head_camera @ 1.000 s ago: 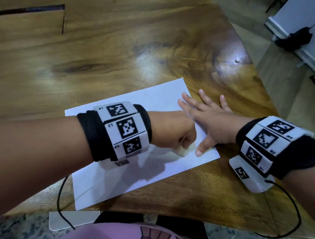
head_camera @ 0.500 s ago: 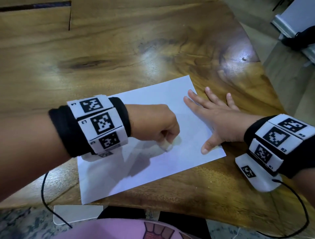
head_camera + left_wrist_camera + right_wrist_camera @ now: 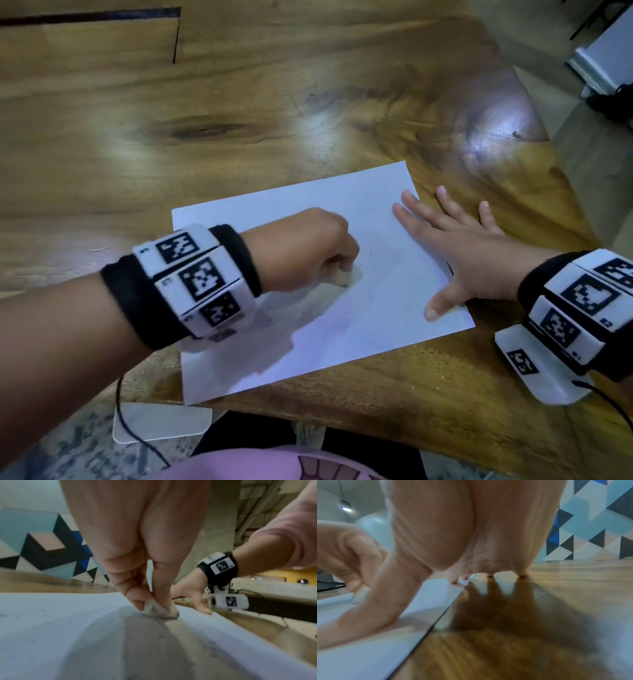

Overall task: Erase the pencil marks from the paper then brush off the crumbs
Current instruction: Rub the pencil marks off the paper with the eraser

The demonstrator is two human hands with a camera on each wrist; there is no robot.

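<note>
A white sheet of paper (image 3: 387,308) lies on the wooden table (image 3: 274,102) near its front edge. My left hand (image 3: 308,253) pinches a small whitish eraser (image 3: 346,278) and presses it onto the middle of the sheet. The left wrist view shows the eraser (image 3: 159,609) held between thumb and fingers (image 3: 135,596), its grey bottom edge on the paper (image 3: 60,615). Small dark crumbs dot the sheet around it. My right hand (image 3: 455,253) lies flat with fingers spread, holding down the paper's right edge, thumb on the sheet, outer fingers on the wood. Pencil marks are too faint to make out.
The table's right edge (image 3: 555,192) slants close behind my right hand, with floor beyond it. A dark seam (image 3: 176,37) cuts the wood at the far left. A pale flat object (image 3: 161,421) and a black cable (image 3: 137,435) lie below the front edge.
My left hand has drawn the eraser leftward across the paper, away from my right thumb, then up toward the sheet's middle. My right hand stays flat on the paper's right edge.
</note>
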